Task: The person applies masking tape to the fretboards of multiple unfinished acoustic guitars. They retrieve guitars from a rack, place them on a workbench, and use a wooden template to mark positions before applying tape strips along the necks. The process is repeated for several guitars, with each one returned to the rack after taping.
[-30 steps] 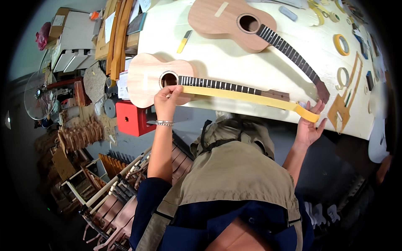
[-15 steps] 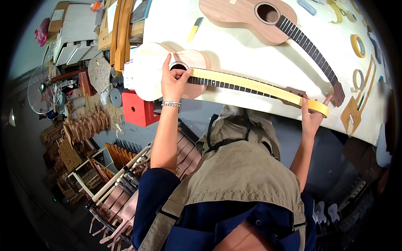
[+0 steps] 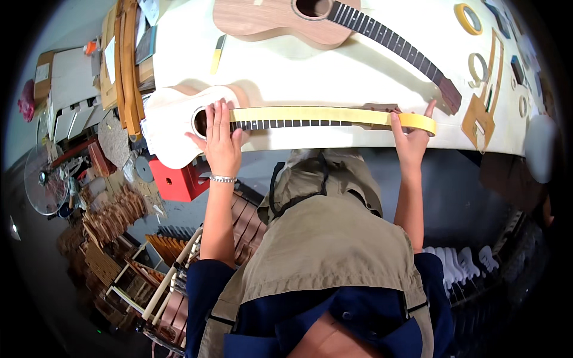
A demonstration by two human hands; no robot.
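Note:
A pale, unfinished ukulele (image 3: 170,113) lies across the near side of the white table, its neck pointing right. A strip of yellow masking tape (image 3: 304,115) runs along its dark fretboard (image 3: 286,125), covering the far part and leaving the near part bare. My left hand (image 3: 223,143) rests by the soundhole with its fingers stretched flat over the strip's left end. At the headstock end, my right hand (image 3: 410,148) holds the masking tape roll (image 3: 425,123), which is still joined to the strip. One right finger points away from the roll.
Farther back lies a browner ukulele (image 3: 268,22), with a yellow-handled cutter (image 3: 217,55) left of it. Several tape rolls (image 3: 460,18) and a flat wooden template (image 3: 477,124) lie at the right. A red stool (image 3: 170,179) stands below the table's left edge.
My left hand has gone from pinching at the tape's end to lying flat on it. My right hand keeps the roll near the headstock. The whole view has shifted.

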